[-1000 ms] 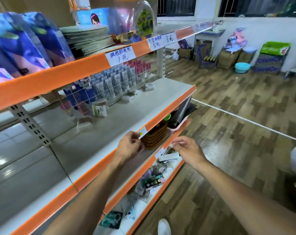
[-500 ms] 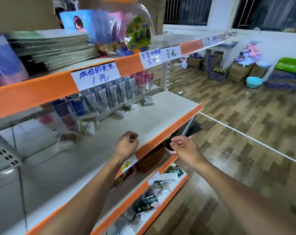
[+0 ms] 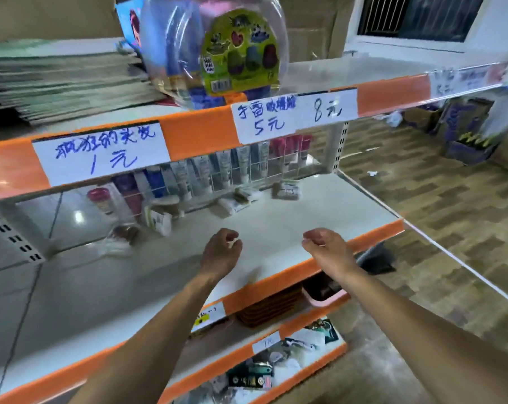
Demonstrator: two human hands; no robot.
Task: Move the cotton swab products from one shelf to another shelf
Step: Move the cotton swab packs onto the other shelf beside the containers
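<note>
Both hands hover over the front part of the white middle shelf (image 3: 276,228): the left hand (image 3: 219,252) has its fingers curled in and seems to pinch something small and pale at the fingertips, though what it is cannot be told, while the right hand (image 3: 325,247) is loosely curled around nothing. Small blurred packets (image 3: 286,190), possibly the cotton swab products, lie at the back of that shelf, in front of a row of tubes (image 3: 206,173) behind a wire rack. Above the shelf, an orange rail carries handwritten price labels (image 3: 101,151).

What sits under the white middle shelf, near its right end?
A stack of brown baskets and a pink tub beside it. The shelf edge covers their tops; contents cannot be seen.
</note>
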